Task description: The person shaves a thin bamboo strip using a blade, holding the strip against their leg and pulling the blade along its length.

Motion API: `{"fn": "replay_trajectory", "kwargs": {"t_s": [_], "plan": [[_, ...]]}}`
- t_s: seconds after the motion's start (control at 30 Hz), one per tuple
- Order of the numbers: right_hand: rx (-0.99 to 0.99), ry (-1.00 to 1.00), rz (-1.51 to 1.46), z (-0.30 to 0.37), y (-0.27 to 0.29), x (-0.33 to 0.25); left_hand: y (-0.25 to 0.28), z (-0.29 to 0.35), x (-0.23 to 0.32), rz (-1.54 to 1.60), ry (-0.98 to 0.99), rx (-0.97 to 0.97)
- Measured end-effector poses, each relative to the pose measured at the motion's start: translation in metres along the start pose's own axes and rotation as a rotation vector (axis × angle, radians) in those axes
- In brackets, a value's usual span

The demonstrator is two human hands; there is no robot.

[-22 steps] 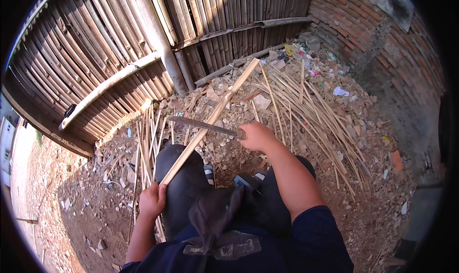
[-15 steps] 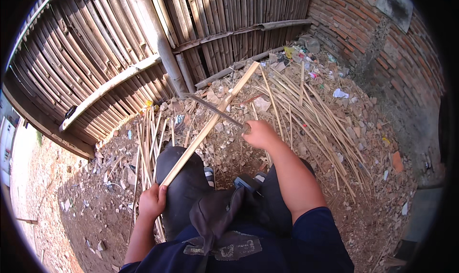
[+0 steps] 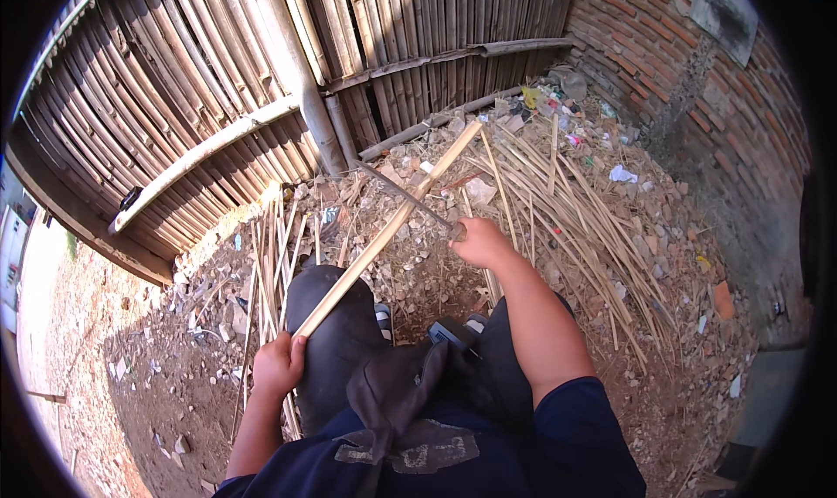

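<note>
Farther up the pale bamboo strip (image 3: 357,267) now, the knife (image 3: 389,182) has swung with the right hand (image 3: 485,243) toward the upper middle of the frame, while the left hand (image 3: 277,364) has hardly shifted. Fingers of the right hand are wrapped round the knife's handle, mostly hiding it, and the blade points to the upper left, crossing the strip well above its midpoint; whether its edge bites or just rests there I cannot tell. Left fingers grip the strip's near end, at lower left of centre, with the thumb along it. From there the strip slants over the left knee (image 3: 321,290) to its far end at upper centre. It is one long piece, with no split to be seen, so work on it looks under way rather than complete. Farther out, many thinner loose strips (image 3: 586,229) lie fanned over the rubble at right of centre, and a smaller bunch (image 3: 268,262) lies left of the knee; these may be finished pieces, though the view does not settle it. Beyond stand a bamboo wall (image 3: 209,62) at upper left and a brick wall (image 3: 628,40) at upper right.
</note>
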State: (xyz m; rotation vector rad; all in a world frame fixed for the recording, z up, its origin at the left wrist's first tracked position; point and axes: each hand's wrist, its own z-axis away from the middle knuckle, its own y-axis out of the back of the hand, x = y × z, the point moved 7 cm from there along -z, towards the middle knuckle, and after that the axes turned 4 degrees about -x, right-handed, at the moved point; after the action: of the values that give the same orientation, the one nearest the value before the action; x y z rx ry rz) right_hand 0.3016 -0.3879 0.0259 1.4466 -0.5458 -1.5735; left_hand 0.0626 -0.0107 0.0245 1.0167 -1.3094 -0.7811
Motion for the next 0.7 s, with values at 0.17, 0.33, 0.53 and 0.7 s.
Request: {"fn": "replay_trajectory", "kwargs": {"t_s": [0.17,0.33,0.53,0.7], "plan": [[-0.077,0.088,0.130,0.030,-0.004,-0.038,-0.005,-0.001,-0.001,0.001,-0.033,0.005],[-0.174,0.180,0.131,0.006,-0.016,-0.011,-0.006,-0.002,0.001,0.010,-0.032,0.006],[-0.043,0.051,0.015,-0.004,-0.009,0.007,-0.002,-0.002,0.003,-0.004,-0.033,0.013],[-0.143,0.149,0.172,0.020,-0.021,-0.025,-0.005,-0.001,0.000,-0.015,-0.058,0.029]]}}
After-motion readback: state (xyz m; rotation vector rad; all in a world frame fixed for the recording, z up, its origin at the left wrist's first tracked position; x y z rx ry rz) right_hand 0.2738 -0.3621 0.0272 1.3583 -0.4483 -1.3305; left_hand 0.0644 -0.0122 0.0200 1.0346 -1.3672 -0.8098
